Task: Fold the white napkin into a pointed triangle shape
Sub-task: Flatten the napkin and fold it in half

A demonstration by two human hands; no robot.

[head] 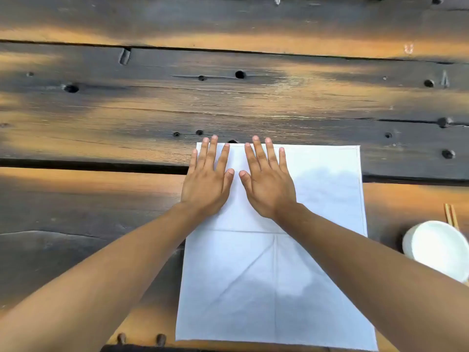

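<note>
The white napkin (327,189) lies spread flat as a large square on the dark wooden table, with crease lines across its near half. My left hand (209,177) rests flat, palm down and fingers spread, on the napkin's far left corner. Beside it, my right hand (266,179) presses flat on the far edge a little right of the left hand, thumbs nearly touching. Neither hand grips the cloth. Both forearms cross over the napkin's near half.
A white bowl (439,247) stands at the right edge, with wooden chopsticks (450,215) just behind it. The table (177,102) is made of rough planks with gaps, knots and bolt holes. Its near edge runs along the bottom of the view.
</note>
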